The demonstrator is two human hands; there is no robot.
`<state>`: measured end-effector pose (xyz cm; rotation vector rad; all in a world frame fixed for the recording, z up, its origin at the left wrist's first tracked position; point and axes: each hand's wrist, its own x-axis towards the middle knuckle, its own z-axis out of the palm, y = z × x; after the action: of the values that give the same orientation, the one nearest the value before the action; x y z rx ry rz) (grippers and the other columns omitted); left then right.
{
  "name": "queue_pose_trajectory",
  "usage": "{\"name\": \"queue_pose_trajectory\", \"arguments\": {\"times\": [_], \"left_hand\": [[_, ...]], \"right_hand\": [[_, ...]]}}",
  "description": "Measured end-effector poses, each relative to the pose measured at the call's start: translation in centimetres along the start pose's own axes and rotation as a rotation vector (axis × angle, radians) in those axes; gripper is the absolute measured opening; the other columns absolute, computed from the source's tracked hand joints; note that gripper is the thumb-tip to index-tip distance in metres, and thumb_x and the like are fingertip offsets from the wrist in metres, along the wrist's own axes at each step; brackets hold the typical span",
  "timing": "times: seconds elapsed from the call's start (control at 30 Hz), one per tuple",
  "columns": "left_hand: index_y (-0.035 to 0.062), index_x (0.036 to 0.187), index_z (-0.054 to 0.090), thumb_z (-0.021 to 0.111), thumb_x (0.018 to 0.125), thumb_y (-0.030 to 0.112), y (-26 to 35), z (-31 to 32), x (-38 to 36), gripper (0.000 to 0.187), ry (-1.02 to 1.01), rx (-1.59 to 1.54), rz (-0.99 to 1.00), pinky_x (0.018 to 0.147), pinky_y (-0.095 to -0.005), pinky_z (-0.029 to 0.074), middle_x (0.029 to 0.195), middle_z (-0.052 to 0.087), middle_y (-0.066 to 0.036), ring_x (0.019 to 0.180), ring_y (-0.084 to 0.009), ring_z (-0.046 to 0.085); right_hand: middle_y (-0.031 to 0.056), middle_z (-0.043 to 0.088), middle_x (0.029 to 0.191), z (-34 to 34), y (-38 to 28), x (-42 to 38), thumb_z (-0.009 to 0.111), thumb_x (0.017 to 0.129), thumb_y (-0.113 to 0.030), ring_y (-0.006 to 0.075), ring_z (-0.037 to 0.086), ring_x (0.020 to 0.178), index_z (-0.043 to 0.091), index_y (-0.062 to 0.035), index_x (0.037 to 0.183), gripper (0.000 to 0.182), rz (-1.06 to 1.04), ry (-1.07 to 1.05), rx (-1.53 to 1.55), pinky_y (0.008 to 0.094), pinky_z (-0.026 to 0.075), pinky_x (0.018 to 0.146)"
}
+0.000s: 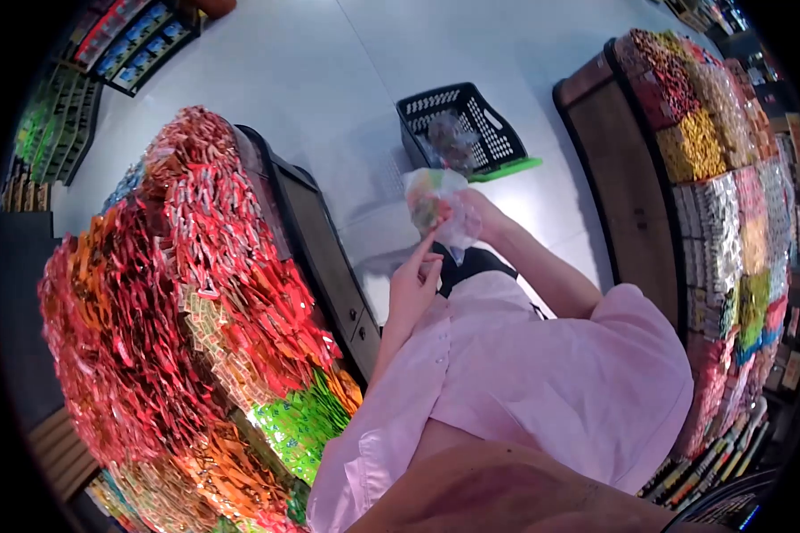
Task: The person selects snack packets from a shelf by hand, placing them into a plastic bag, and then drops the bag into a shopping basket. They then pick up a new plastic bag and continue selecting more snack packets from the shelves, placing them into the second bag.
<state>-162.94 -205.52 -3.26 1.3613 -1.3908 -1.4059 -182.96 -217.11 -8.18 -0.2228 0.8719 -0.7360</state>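
Note:
In front of my body hangs a clear plastic bag [440, 202] with red, green and orange pieces inside. My right hand [478, 216] is closed on its right side, the fingers partly hidden by the plastic. Just below and left of the bag is my left hand [415, 282], its index finger stretched up to the plastic and the other fingers curled; it seems to hold nothing. Beyond the bag, a black basket [415, 111] with a green handle [516, 170] stands on the floor, another clear bag [452, 140] inside it.
On the left a display [231, 222] is heaped with red, orange and green wrapped sweets. A second display [716, 213] of sorted sweets with a wooden side [622, 169] stands on the right. Shelves [138, 40] are at the upper left. Pale floor [311, 80] lies between the displays.

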Motion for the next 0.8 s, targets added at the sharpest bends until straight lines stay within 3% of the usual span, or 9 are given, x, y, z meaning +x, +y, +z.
{"name": "queue_pose_trajectory", "arguments": {"times": [0.1,0.2,0.23,0.33,0.37,0.47,0.57,0.7,0.8], "left_hand": [[0.0109,0.137,0.063,0.065,0.097,0.017,-2.7,-0.7,0.8,0.040,0.026,0.126,-0.110,0.063,-0.0303,0.050,0.089,0.073,-0.009,0.062,-0.0147,0.059],[0.0109,0.132,0.067,0.065,0.098,0.019,-3.8,-1.8,1.6,0.035,0.062,0.217,-0.244,0.065,-0.0307,0.052,0.089,0.073,-0.009,0.065,-0.0166,0.063],[0.0109,0.132,0.067,0.065,0.098,0.019,-3.9,-2.1,1.9,0.035,0.079,0.208,-0.269,0.067,-0.0312,0.053,0.090,0.073,-0.009,0.066,-0.0173,0.063],[0.0104,0.131,0.067,0.063,0.099,0.019,-5.2,-2.5,3.1,0.034,0.132,0.262,-0.353,0.070,-0.0318,0.054,0.092,0.074,-0.010,0.069,-0.0185,0.066],[0.0101,0.131,0.067,0.062,0.099,0.019,-5.6,-2.7,3.6,0.034,0.148,0.294,-0.383,0.071,-0.0318,0.054,0.093,0.075,-0.010,0.071,-0.0188,0.067],[0.0085,0.131,0.066,0.061,0.100,0.019,-4.5,-2.5,6.1,0.034,0.176,0.267,-0.471,0.075,-0.0316,0.055,0.097,0.075,-0.011,0.075,-0.0186,0.069],[0.0065,0.131,0.066,0.060,0.100,0.017,-2.9,-1.8,10.0,0.033,0.162,0.232,-0.565,0.077,-0.0292,0.054,0.097,0.075,-0.010,0.078,-0.0147,0.068],[0.0054,0.130,0.067,0.062,0.100,0.014,-2.2,-0.7,16.0,0.031,0.128,0.206,-0.618,0.074,-0.0272,0.053,0.093,0.072,-0.008,0.076,-0.0109,0.063],[0.0059,0.130,0.066,0.062,0.101,0.016,-1.8,0.1,19.5,0.031,0.082,0.239,-0.675,0.072,-0.0267,0.052,0.093,0.072,-0.007,0.075,-0.0101,0.062]], "right_hand": [[0.0002,0.055,0.077,-0.6,-3.2,1.1,0.053,0.103,-0.021,0.0135,0.056,0.064,0.065,-0.0022,0.110,0.023,0.058,-0.065,0.314,0.0306,0.050,0.059],[0.0012,0.061,0.082,0.3,-5.5,3.9,0.056,0.101,-0.023,0.0159,0.057,0.064,0.068,-0.0018,0.111,0.026,-0.055,0.261,0.018,0.0362,0.051,0.061],[0.0086,0.069,0.085,-1.1,-5.8,5.6,0.054,0.103,-0.025,0.0242,0.064,0.069,0.069,-0.0048,0.115,0.028,-0.149,0.251,-0.231,0.0388,0.053,0.066],[0.0180,0.071,0.085,-4.4,-8.6,8.8,0.055,0.100,-0.022,0.0321,0.069,0.077,0.071,-0.0097,0.115,0.025,-0.372,0.130,-1.484,0.0434,0.054,0.070],[0.0234,0.070,0.087,-5.2,-9.5,9.5,0.057,0.095,-0.019,0.0362,0.071,0.083,0.073,-0.0120,0.111,0.024,-0.661,0.055,-1.797,0.0489,0.055,0.075],[0.0160,0.073,0.087,-4.4,-16.2,10.2,0.064,0.084,-0.013,0.0333,0.073,0.079,0.073,-0.0086,0.090,0.012,-0.425,-0.076,-2.376,0.0484,0.057,0.071],[0.0137,0.072,0.080,-9.2,-21.8,14.1,0.066,0.081,-0.011,0.0306,0.074,0.078,0.071,-0.0053,0.085,0.008,-0.401,-0.015,-2.434,0.0434,0.060,0.069],[0.0187,0.071,0.084,-14.1,-26.8,18.8,0.060,0.083,-0.007,0.0372,0.072,0.082,0.060,-0.0056,0.116,0.033,-0.395,0.226,-2.148,0.0484,0.058,0.070],[0.0274,0.068,0.102,-18.2,-26.5,22.4,0.060,0.081,-0.008,0.0433,0.068,0.099,0.058,0.0014,0.118,0.039,-0.450,0.270,-1.774,0.0493,0.056,0.084]]}}
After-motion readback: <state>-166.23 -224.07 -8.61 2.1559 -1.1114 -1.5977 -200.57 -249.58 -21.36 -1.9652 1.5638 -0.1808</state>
